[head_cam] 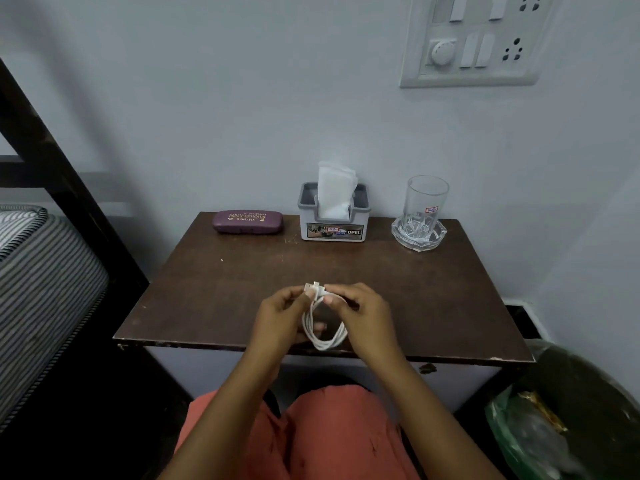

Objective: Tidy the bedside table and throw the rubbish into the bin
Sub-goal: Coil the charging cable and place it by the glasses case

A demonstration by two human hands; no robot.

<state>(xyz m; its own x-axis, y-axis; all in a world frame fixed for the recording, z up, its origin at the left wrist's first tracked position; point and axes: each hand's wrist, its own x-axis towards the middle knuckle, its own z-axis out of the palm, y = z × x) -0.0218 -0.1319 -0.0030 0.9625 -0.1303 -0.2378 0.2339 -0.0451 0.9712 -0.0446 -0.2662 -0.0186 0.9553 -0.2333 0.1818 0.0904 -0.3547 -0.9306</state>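
- From my remote seat I see the left hand (280, 317) and right hand (363, 313) meeting above the near edge of the tabletop (225, 292) — both hold a coiled white USB cable (325, 339).
- Left fingers (298, 294) are clamped on the plug end atop the coil; the right ones curl round the strands just beside it, and the loop hangs below.
- Along the wall: purple spectacle case (247, 221) at left, grey tissue holder (332, 230) in the middle, drinking glass (426, 199) upright in a glass dish (403, 237) at right.
- The bin (606, 382) — green-lined, wrappers inside — stands right of the table.
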